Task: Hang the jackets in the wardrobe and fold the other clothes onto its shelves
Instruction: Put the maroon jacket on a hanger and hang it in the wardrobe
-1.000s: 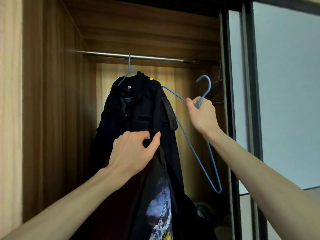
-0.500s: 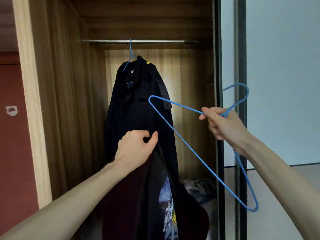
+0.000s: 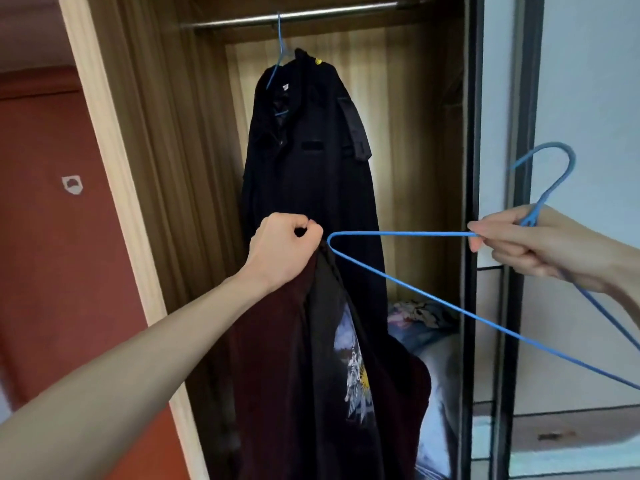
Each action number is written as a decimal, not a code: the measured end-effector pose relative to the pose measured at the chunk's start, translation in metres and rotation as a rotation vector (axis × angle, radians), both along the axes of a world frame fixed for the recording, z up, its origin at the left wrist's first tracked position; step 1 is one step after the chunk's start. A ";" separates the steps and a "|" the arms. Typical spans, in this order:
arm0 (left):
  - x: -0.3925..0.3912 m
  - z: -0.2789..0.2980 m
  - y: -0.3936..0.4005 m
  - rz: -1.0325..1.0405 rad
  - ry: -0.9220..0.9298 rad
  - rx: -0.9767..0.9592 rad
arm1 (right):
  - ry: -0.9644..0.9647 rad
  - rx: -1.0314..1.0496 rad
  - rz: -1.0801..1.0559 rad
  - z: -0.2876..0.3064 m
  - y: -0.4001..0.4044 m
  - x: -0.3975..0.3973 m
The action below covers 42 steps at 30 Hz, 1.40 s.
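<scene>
Fingers of the left hand (image 3: pixel 284 249) curl tight round the top of a dark garment (image 3: pixel 332 368), black and maroon with a pale printed picture, which hangs down from that grip in front of the open wardrobe (image 3: pixel 166 133). The right hand (image 3: pixel 526 244) pinches a blue wire hanger (image 3: pixel 408 278) at its neck, hook up and to the right, the frame turned so that one pointed end reaches left and meets the garment just beside the left hand. Behind, inside the wardrobe, a black jacket (image 3: pixel 311 174) hangs from the metal rail (image 3: pixel 294 17) on another blue hanger (image 3: pixel 280 53). Crumpled clothes (image 3: pixel 419 317) lie low in the wardrobe to the right of the held garment.
</scene>
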<state>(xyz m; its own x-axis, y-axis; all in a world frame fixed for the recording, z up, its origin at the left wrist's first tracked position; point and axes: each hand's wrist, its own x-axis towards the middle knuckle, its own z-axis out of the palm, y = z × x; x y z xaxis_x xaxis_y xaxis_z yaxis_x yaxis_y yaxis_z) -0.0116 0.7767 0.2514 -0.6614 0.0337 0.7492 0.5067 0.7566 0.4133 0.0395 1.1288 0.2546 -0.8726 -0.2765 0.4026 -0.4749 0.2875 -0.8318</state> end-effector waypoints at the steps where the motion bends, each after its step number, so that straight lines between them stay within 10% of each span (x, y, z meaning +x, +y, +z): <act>1: 0.000 0.000 0.000 -0.003 0.006 -0.014 | -0.008 0.010 0.003 0.000 0.001 0.004; 20: 0.019 0.014 -0.037 0.045 0.015 -0.186 | -0.301 0.065 -0.011 0.016 -0.073 0.046; 42: 0.058 0.008 0.025 0.045 0.078 -0.551 | -0.160 -0.292 -0.104 -0.084 -0.215 0.037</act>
<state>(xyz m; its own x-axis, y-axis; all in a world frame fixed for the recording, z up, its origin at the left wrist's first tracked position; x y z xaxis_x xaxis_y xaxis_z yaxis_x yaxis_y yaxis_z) 0.0463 0.8016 0.2590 -0.6148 0.4077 0.6752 0.4824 0.8716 -0.0870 0.0763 0.9138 0.1702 -0.9486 -0.0763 0.3073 -0.3123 0.0665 -0.9476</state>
